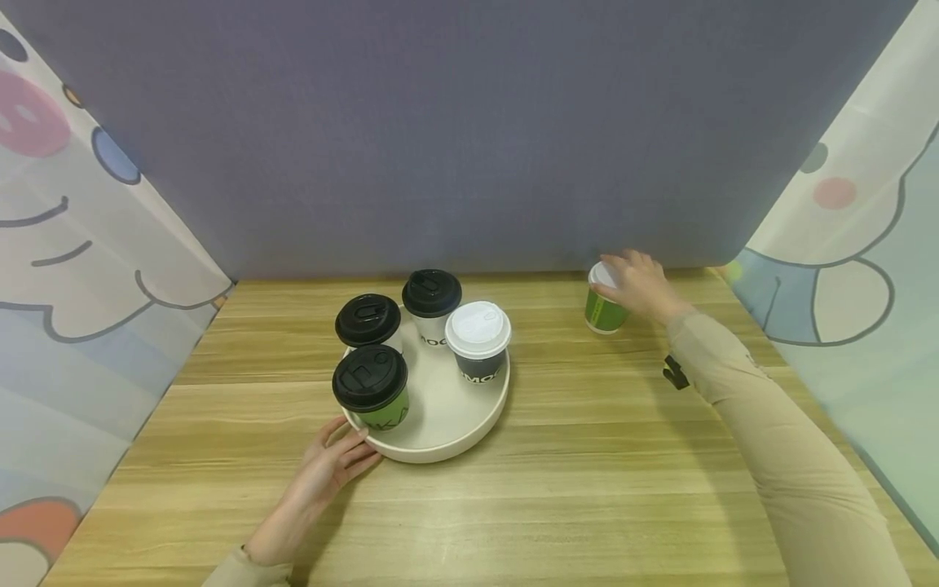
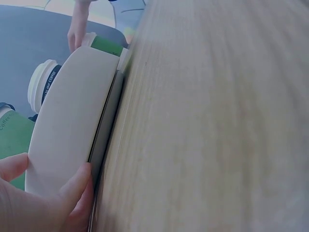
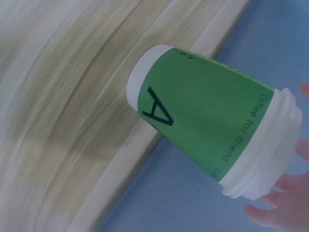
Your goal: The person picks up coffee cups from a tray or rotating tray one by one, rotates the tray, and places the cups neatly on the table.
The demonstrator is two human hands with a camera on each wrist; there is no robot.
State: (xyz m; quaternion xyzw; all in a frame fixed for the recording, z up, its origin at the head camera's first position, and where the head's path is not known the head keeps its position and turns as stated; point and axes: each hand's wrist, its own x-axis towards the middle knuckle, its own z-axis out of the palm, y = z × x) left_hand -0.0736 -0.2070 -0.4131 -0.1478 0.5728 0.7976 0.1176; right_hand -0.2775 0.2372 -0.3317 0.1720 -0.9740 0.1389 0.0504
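Note:
A round white tray (image 1: 447, 452) carries several lidded paper coffee cups. My left hand (image 1: 333, 461) grips the tray's near left rim, also visible on the tray wall (image 2: 67, 121) in the left wrist view. Close to that hand stands a green cup with a black lid (image 1: 370, 387). To the right, a green cup with a white lid (image 1: 605, 314) stands upright on the table, outside the tray. My right hand (image 1: 641, 285) is at its lid with fingers spread around it. In the right wrist view the fingertips lie beside the lid (image 3: 265, 150); whether they touch is unclear.
Two black-lidded cups, one at the tray's left (image 1: 368, 319) and one at its back (image 1: 431, 295), and a dark cup with a white lid (image 1: 478, 334) share the tray. A grey panel (image 1: 469, 147) rises behind the wooden table (image 1: 587, 489). Printed curtains (image 1: 829, 269) flank it.

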